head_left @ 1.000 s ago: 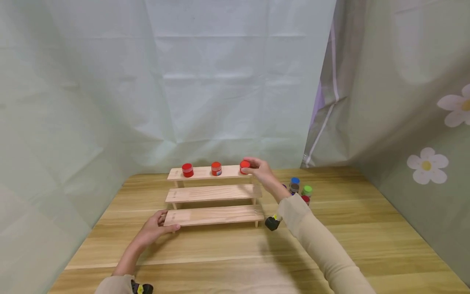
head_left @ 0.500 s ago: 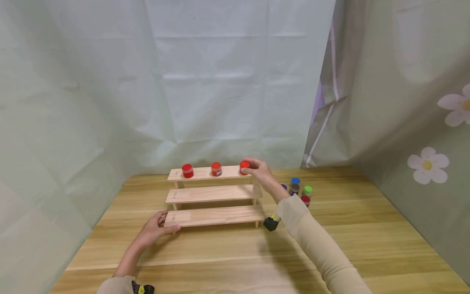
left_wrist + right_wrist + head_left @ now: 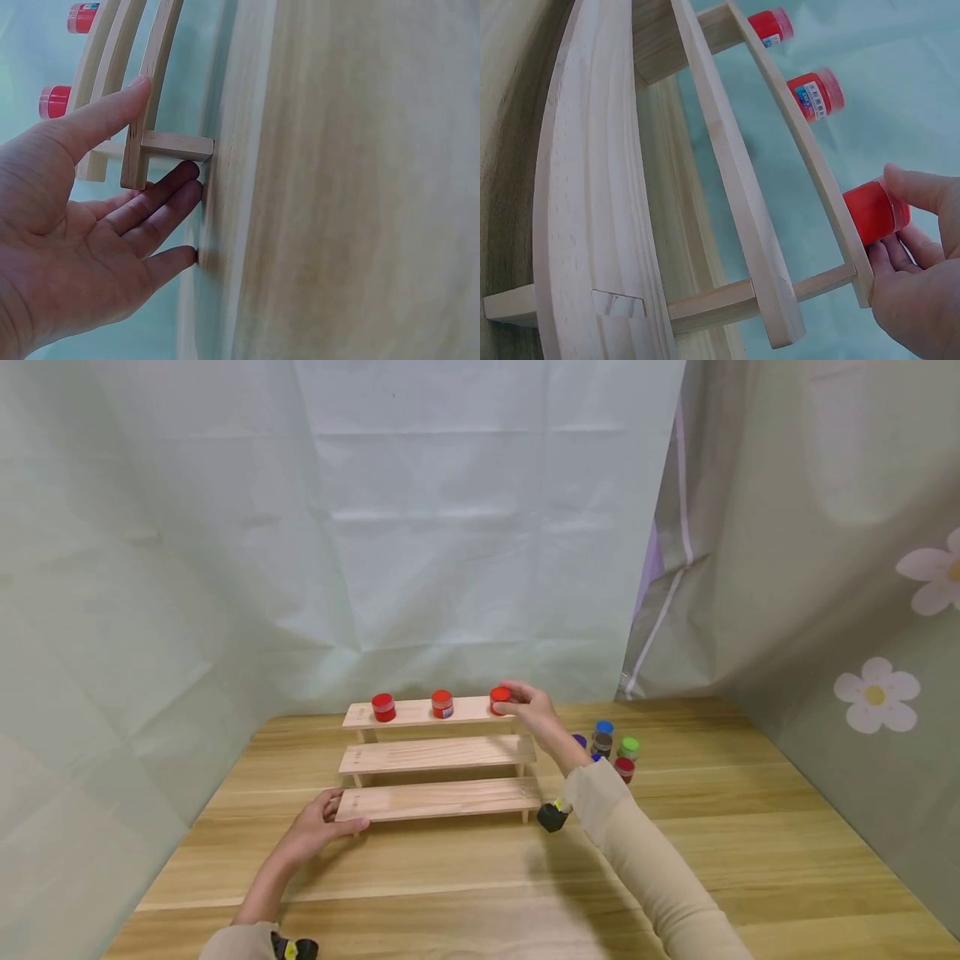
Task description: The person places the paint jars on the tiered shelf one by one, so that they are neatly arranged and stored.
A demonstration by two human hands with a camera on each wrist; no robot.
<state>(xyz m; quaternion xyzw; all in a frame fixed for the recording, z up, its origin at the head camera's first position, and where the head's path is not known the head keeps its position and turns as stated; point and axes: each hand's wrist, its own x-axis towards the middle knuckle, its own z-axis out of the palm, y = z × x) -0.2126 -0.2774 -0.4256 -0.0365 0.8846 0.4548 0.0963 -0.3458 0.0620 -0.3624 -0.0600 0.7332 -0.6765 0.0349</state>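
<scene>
A three-tier wooden display stand (image 3: 438, 755) rises toward the back of the table. My right hand (image 3: 534, 710) holds a red-lidded paint jar (image 3: 870, 213) at the right end of the top tier, thumb on one side and fingers on the other; the jar's base is right at the board. Two similar red jars, a middle jar (image 3: 442, 704) and a left jar (image 3: 383, 707), stand along the same tier. My left hand (image 3: 90, 240) grips the left end of the lowest tier, with the thumb (image 3: 120, 109) on its front edge and fingers behind and below.
Right of the stand, several more jars are grouped on the wooden table (image 3: 735, 827), among them a blue-lidded jar (image 3: 603, 727), a green-lidded jar (image 3: 629, 747) and a dark red jar (image 3: 624, 768). My right forearm partly covers this group. A pale cloth (image 3: 480, 543) hangs behind.
Both hands keep their places, the right at the red jar and the left at the stand. Only the right forearm shifts very slightly left.
</scene>
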